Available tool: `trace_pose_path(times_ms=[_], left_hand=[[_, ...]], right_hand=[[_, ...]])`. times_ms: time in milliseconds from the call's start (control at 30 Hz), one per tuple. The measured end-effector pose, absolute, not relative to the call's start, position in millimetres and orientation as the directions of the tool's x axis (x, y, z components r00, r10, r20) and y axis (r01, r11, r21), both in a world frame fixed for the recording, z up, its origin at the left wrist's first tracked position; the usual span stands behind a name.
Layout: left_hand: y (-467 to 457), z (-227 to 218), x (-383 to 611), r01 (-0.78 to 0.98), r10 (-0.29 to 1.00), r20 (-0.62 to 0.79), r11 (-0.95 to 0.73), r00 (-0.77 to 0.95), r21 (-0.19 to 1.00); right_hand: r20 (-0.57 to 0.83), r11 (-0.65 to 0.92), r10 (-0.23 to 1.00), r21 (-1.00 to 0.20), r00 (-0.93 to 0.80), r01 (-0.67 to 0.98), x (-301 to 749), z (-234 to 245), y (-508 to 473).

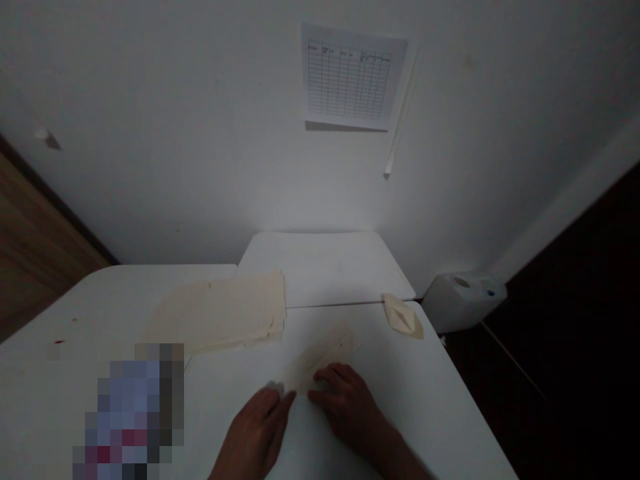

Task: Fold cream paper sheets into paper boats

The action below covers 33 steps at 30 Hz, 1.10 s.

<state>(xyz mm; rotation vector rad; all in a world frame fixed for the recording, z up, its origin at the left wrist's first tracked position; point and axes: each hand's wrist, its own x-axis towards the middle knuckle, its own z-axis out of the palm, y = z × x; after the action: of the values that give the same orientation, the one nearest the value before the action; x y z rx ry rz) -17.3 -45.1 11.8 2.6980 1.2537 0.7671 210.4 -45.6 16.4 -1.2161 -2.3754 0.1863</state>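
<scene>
A thin, pale, see-through sheet of paper (327,350) lies on the white table between my hands, with what looks like a folded edge along its right part. My left hand (257,423) is closed at the sheet's near left corner, thumb and fingers pinched on its edge. Curled over the near right side, my right hand (350,407) has its thumb and fingertips closed on the paper. Farther right rests a small folded paper piece (401,317), shaped like a pocket. A stack of cream paper sheets (225,310) lies to the left.
The white table (420,413) meets a wall carrying a printed chart (349,83). A blurred-out object (133,407) lies at the left front. On the right, beyond the table edge, stands a white plastic container (463,303). Wood panelling (40,233) is at far left.
</scene>
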Motion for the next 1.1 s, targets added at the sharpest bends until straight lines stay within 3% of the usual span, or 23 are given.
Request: trace_pose_path(times_ms=[100,200,400,700,1100], left_hand=[[-52,7,-16,0.721,0.687,0.42,-0.685,0.592,0.104],[-53,5,-13,0.734,0.687,0.385,-0.678,0.616,0.036],[-52,6,-12,0.743,0.695,0.365,-0.669,0.62,0.011],[-55,5,-14,0.806,0.706,0.441,-0.587,0.554,-0.073],[-59,-2,-15,0.828,0.703,0.498,-0.557,0.508,-0.059]], right_hand=[[0.351,0.602,0.794,-0.337,-0.496,0.724,211,15,-46],[0.35,0.602,0.794,-0.342,-0.497,0.722,211,16,-46],[0.314,0.597,0.801,-0.348,-0.51,0.723,210,21,-46],[0.34,0.603,0.794,-0.339,-0.503,0.723,209,16,-44],[0.325,0.602,0.795,-0.319,-0.512,0.732,209,18,-44]])
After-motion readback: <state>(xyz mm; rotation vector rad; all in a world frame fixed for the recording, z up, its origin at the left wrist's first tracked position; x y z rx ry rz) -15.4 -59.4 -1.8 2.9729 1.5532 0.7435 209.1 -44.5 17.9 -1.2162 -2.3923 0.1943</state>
